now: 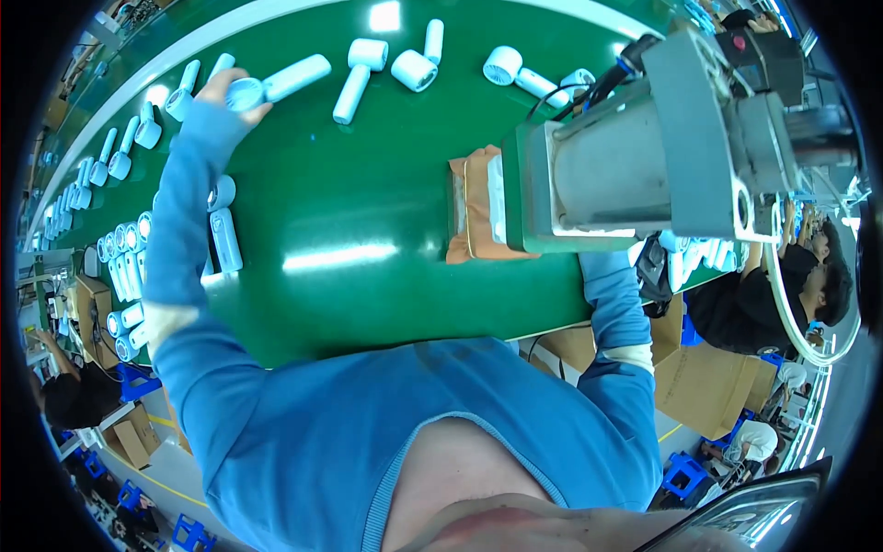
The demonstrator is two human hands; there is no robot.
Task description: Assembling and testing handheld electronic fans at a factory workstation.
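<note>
The left hand (223, 92) is reaching to eleven o'clock, its fingers holding a small white fan (276, 83) above the green surface (349, 184). The right hand is hiding under the grey machine (635, 156); I cannot tell about its fingers.

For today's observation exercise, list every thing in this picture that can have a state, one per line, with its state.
left hand: closed around a handheld fan.
handheld fan: lifted, head end in the hand.
right hand: hidden behind the grey machine.
loose fans: lying flat on the green belt.
orange cloth: folded against the machine's base.
</note>
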